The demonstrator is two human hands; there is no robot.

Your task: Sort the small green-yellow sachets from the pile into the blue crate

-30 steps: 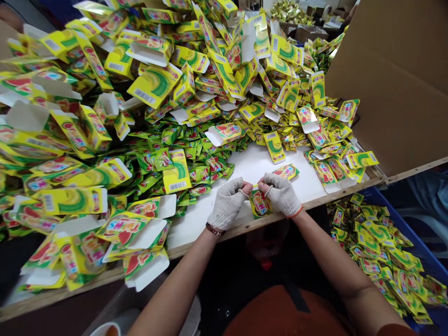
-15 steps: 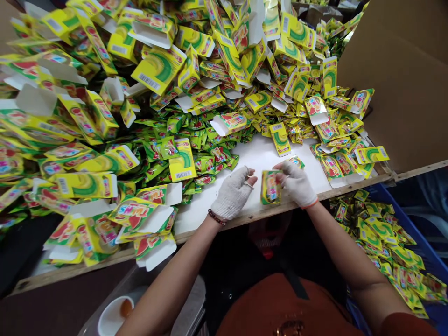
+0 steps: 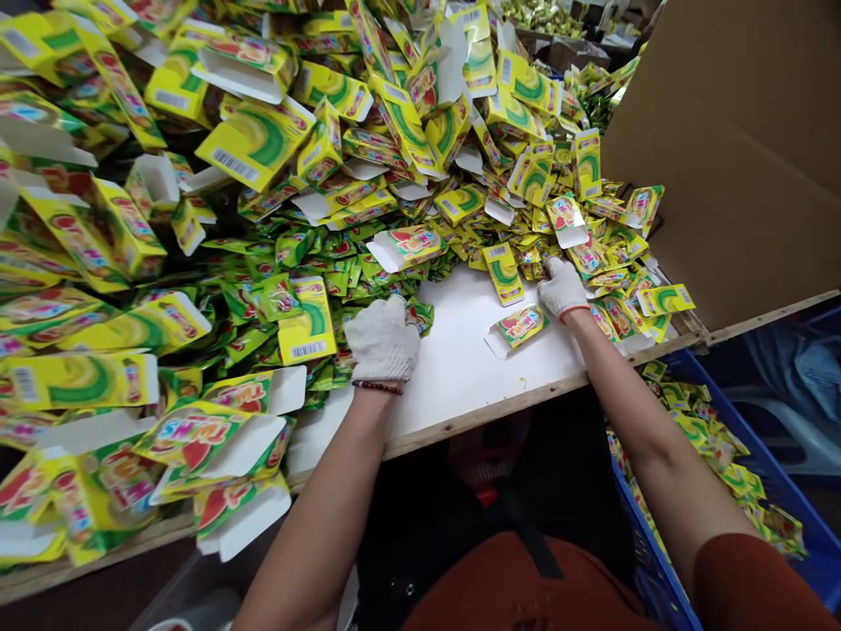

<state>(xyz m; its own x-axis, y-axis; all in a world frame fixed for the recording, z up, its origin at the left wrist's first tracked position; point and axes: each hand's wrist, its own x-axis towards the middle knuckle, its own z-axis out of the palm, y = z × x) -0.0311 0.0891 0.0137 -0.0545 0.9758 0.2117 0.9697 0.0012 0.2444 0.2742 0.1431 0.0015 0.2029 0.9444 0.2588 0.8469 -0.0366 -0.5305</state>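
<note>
My left hand (image 3: 385, 340), in a white knit glove, reaches into the pile of small green packets (image 3: 342, 276). Its fingers curl down and away from me, so their tips are hidden. At the edge of the small yellow packets (image 3: 529, 261) is my gloved right hand (image 3: 563, 287); its fingers are mostly out of sight among them. Between the hands, a small yellow-green box (image 3: 522, 326) with a white flap open at its left end lies on the white work surface (image 3: 453, 350). Another yellow box (image 3: 503, 273) rests just behind it.
Many open yellow boxes (image 3: 259, 140) are heaped at the left and back. More boxes (image 3: 627, 315) lie right of my right hand. A large cardboard sheet (image 3: 729, 175) stands at the right. Below the wooden edge (image 3: 512, 405) sits a blue crate (image 3: 775, 491) full of filled-looking boxes.
My right hand no longer has the small box and has moved forward to the yellow packets. My left hand has moved left to the green packets. The view has shifted right.
</note>
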